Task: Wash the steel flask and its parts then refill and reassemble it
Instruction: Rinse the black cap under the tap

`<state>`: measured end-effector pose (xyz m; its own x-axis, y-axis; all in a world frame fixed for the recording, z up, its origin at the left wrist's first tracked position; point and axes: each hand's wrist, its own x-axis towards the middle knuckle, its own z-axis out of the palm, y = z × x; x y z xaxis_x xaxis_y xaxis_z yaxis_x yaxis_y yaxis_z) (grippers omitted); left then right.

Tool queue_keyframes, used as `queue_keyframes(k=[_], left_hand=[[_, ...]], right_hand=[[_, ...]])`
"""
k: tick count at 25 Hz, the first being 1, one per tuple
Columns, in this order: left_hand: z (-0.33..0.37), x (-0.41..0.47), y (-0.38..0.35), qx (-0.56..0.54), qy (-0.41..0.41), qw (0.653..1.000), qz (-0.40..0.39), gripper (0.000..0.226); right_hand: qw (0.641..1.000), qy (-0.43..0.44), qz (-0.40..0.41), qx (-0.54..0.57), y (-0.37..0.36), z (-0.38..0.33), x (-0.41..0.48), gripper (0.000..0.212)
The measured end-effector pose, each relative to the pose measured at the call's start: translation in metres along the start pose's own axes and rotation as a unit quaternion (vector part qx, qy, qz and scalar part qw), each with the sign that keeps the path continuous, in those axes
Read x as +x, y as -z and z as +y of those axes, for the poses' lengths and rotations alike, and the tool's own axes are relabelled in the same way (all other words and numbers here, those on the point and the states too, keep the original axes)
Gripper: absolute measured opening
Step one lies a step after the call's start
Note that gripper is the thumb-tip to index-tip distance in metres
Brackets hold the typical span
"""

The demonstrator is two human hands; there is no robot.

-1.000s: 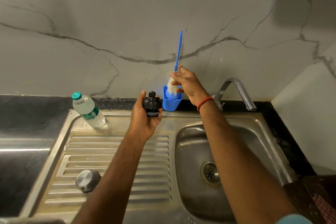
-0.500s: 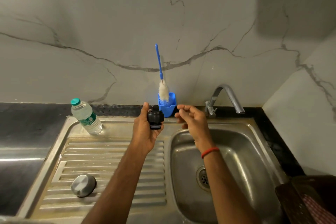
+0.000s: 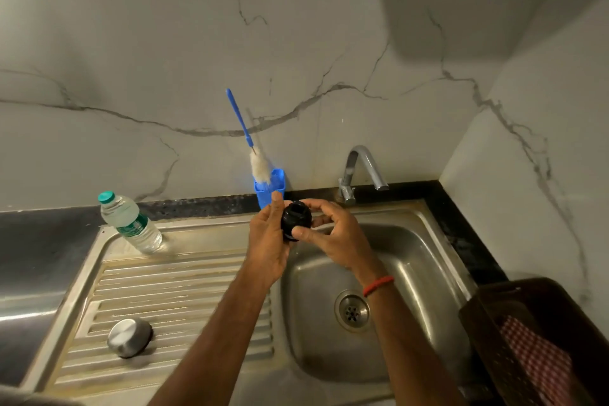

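Steel sink [image 3: 412, 273] below; black flask stopper [image 3: 295, 219] amid curled fingers of left hand [image 3: 267, 241] and right hand [image 3: 339, 237]

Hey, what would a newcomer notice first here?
The left hand and right hand grip a black stopper together above the sink, near its left edge. Behind, a blue bottle brush leans in a blue holder by the marble wall; a steel cap sits on the drainboard, lower left.
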<state>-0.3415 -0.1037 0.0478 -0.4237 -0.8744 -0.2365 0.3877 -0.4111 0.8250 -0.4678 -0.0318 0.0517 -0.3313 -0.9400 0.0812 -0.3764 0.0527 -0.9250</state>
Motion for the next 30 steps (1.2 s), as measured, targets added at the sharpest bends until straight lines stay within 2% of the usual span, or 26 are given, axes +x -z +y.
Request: queue_keyframes(k=[4,10,17,21,25,30], left_hand=[[-0.020,-0.009,-0.019,0.022,-0.029,0.999,0.019,0.042],[-0.050,-0.002,-0.021,0.046,0.021,0.998,0.032,0.048],[-0.082,0.015,-0.040,0.102,0.025,0.994,0.022,0.035],[-0.091,0.031,-0.055,0.115,0.053,0.991,0.046,0.033],[-0.090,0.064,-0.064,0.163,0.090,0.981,0.062,0.031],[-0.091,0.101,-0.082,0.245,0.075,0.965,0.052,0.031]], right_hand=[[0.998,0.027,0.051,-0.026,0.000,0.015,-0.011,0.068],[0.998,0.002,0.047,0.047,0.015,0.042,-0.018,0.056],[0.993,0.013,0.119,0.004,0.032,0.082,-0.014,0.059],[0.991,-0.020,0.128,0.030,0.047,0.099,-0.006,0.059],[0.985,-0.060,0.155,0.040,0.057,0.118,0.005,0.069],[0.976,-0.092,0.189,0.059,0.067,0.137,0.015,0.059]])
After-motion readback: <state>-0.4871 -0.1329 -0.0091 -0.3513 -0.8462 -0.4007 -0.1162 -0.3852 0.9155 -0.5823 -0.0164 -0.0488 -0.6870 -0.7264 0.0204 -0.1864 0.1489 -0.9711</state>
